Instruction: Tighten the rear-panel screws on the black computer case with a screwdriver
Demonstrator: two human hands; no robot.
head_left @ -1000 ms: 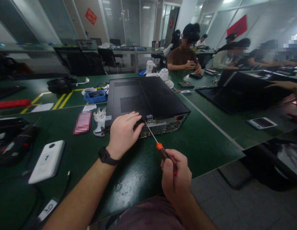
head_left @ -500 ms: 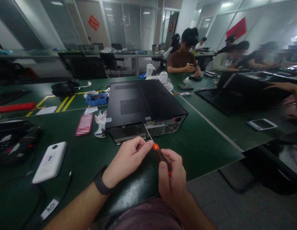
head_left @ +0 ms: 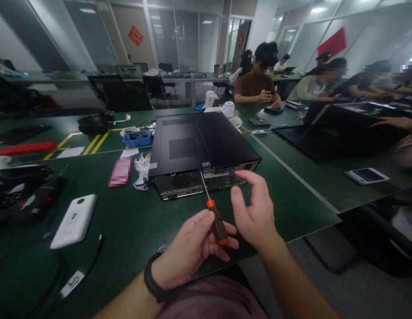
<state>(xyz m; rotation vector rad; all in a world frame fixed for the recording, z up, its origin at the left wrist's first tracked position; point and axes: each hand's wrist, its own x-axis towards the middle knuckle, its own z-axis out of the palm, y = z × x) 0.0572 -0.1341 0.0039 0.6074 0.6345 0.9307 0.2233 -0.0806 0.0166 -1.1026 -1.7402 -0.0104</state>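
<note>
A black desktop computer case (head_left: pixel 222 137) lies flat on the green table, its rear panel facing me. My left hand (head_left: pixel 199 239) holds a screwdriver (head_left: pixel 217 227) by its dark handle with orange ends, thumb on top and fingers beneath. The shaft points away from me, and its tip reaches the case's rear edge near the middle; whether it sits on a screw is too small to tell. My right hand (head_left: pixel 254 204) is off the screwdriver, thumb and fingers apart, in front of the right part of the rear panel.
Left of the case are a crumpled white glove (head_left: pixel 142 173), a blue bin (head_left: pixel 137 138) and a white power bank (head_left: pixel 75 220) near a cable. A phone (head_left: pixel 367 175) and another dark case (head_left: pixel 339 128) are on the right. Across the table sits a person (head_left: pixel 257 84).
The screwdriver handle has passed from my right hand to my left. My right hand has let go, opened and moved forward and right. The view has shifted slightly.
</note>
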